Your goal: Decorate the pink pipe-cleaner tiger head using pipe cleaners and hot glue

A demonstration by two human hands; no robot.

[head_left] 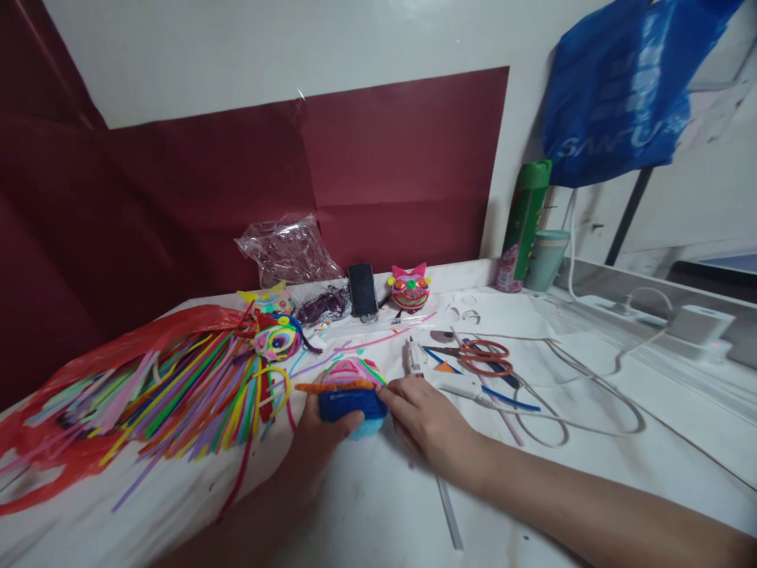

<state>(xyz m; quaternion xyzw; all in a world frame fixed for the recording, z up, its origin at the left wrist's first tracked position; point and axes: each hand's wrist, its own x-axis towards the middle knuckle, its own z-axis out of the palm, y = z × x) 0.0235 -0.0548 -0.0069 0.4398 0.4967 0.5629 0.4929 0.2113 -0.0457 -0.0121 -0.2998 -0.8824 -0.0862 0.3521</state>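
Now left hand [315, 438] clasps rounded blue, pink and orange fuzzy craft piece [353, 405] over white tabletop [378, 525]; right hand [423, 418] bunches fingertips at its edge, pinch partly hidden (multicoloured fuzzy stems [177, 398] fanned leftward).

craft pc [353, 404]: blu/org/pnk | strips [189, 394]: multi-clr | glue gun [461, 384]: wht | backdrop [408, 158]: maroon
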